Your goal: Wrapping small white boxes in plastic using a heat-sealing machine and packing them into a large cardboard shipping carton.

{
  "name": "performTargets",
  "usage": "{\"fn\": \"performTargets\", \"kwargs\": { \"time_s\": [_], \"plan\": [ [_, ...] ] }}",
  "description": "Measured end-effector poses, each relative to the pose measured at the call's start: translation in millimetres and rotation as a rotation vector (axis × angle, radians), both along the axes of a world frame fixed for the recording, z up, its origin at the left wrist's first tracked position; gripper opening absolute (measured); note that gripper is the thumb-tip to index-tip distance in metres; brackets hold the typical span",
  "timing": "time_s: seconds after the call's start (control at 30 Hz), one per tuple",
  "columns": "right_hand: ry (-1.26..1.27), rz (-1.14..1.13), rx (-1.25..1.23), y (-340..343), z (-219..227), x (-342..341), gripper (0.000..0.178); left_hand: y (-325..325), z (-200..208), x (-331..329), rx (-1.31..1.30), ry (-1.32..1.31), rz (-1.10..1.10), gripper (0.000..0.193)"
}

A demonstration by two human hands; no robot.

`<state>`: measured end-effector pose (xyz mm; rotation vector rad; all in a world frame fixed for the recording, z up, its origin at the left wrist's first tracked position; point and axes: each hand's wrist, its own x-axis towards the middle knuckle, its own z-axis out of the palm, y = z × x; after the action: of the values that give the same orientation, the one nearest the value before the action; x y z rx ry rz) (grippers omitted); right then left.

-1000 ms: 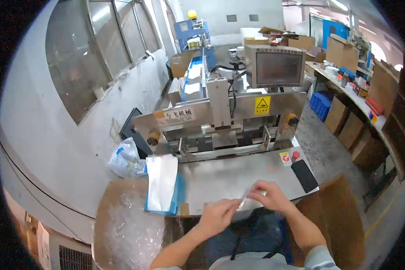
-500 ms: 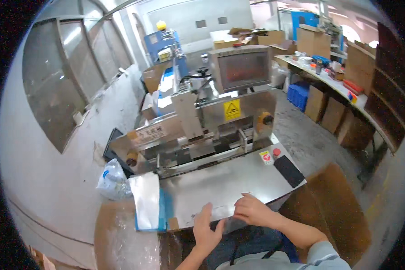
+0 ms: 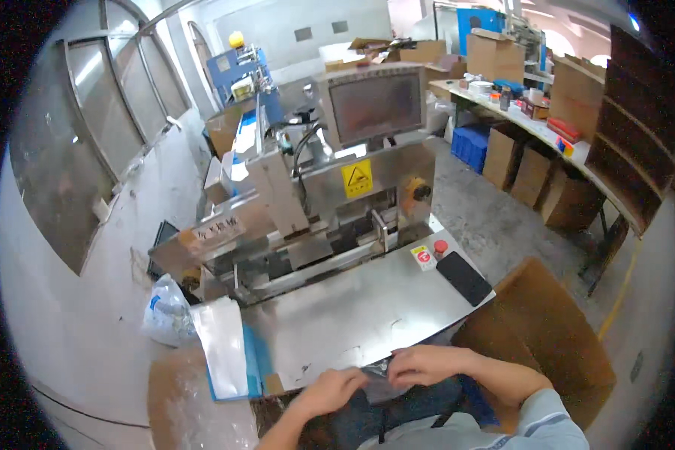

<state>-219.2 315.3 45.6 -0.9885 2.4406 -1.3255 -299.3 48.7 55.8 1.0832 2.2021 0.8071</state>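
Note:
Close to my body, just off the front edge of the steel worktop point(image 3: 345, 315), my two hands come close together. Stretched between them is a small piece of thin, shiny, see-through plastic point(image 3: 380, 384), perhaps a bag. My left hand point(image 3: 336, 390) pinches its left side, fingers closed. The right side of it is gripped by my right hand point(image 3: 421, 365), whose fingers are curled with their tips partly hidden. A stack of white sheets point(image 3: 221, 349) on a blue backing lies at the worktop's left end. To the right rests a black phone point(image 3: 464, 278).
Behind the worktop stands a metal machine with a screen point(image 3: 376, 107) and a red button point(image 3: 440, 246). An open cardboard box point(image 3: 536, 337) sits at my right. Another carton holding clear plastic point(image 3: 202, 397) is at lower left. A plastic bag point(image 3: 167, 311) leans by the wall.
My left hand has turned inward and its fingers have closed on the plastic. My right hand has lowered slightly. The view has shifted, so the machine appears further left.

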Motion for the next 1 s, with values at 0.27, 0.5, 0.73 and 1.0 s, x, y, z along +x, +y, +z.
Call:
{"fn": "performTargets", "kwargs": {
  "time_s": [0.27,0.5,0.73,1.0],
  "plan": [
    [0.169,-0.112,-0.013,35.9,-6.6,-100.1,0.026,-11.4,-8.0,-106.2,-0.01,-0.087,0.08,0.034],
    [0.038,-0.435,0.26,35.1,-35.8,-236.6,0.03,2.0,-50.9,-258.2,0.033,-0.21,0.294,0.033],
    [0.132,-0.571,0.334,38.0,-30.4,-333.0,0.026,30.0,-21.6,-321.1,0.151,-0.31,0.583,0.029],
    [0.457,-0.497,0.537,-49.9,-30.6,-290.3,0.044,27.9,-60.7,-269.9,0.13,0.832,0.858,0.037]
  ]
}}
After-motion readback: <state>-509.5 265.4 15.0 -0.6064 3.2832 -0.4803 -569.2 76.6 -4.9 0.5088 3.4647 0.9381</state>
